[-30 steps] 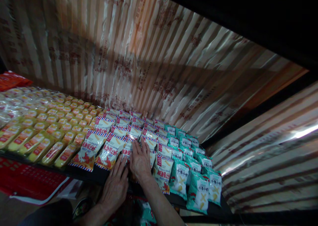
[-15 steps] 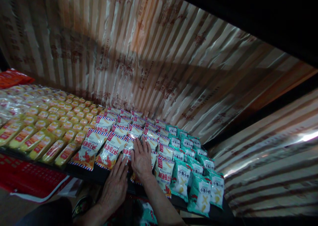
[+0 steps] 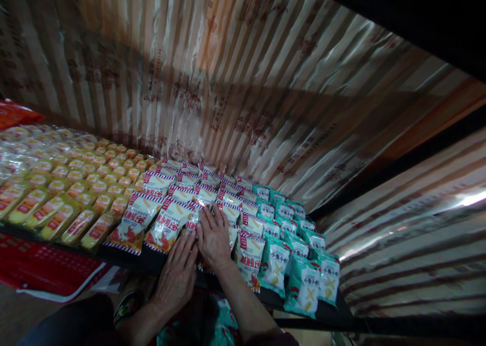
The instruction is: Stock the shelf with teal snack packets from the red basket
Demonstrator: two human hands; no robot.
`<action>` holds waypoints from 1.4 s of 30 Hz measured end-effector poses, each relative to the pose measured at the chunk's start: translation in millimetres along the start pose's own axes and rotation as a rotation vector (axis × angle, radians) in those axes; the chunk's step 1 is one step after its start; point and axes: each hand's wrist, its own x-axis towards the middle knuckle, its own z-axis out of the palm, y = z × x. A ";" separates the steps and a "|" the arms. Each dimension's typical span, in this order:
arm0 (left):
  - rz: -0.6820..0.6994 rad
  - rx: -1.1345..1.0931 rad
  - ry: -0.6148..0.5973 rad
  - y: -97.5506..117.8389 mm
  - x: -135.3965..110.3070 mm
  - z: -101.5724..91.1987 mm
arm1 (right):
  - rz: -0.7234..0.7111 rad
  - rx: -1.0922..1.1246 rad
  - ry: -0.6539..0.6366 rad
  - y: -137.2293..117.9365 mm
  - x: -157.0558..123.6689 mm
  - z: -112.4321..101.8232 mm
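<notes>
My right hand lies with outstretched fingers over a white snack bag in the front part of the middle rows. Just left of it and lower, my left hand has its fingers extended along the front of the same bag. Most of that bag is hidden beneath both hands. Similar white bags with red lettering and striped edges, such as the left snack bag, stand close on either side. Teal snack bags fill the rows to the right.
Yellow wrapped cakes cover the left of the black shelf. An orange package lies at the far left. Below the shelf are a red basket and more teal bags. Striped wrapping sheet lines the back.
The view has shifted slightly, so the shelf and bags sit a little left and higher. Both hands stay at the same bag, with only a small shift of the fingers.
</notes>
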 end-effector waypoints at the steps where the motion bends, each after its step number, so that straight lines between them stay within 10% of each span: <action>1: 0.000 0.006 0.005 0.0 0.6 -0.1 | 0.001 0.004 -0.001 0.1 -0.2 1.0; 42: -0.069 -0.083 -0.130 5.1 2.3 -4.2 | 0.062 -0.014 -0.115 -1.3 12.7 -3.8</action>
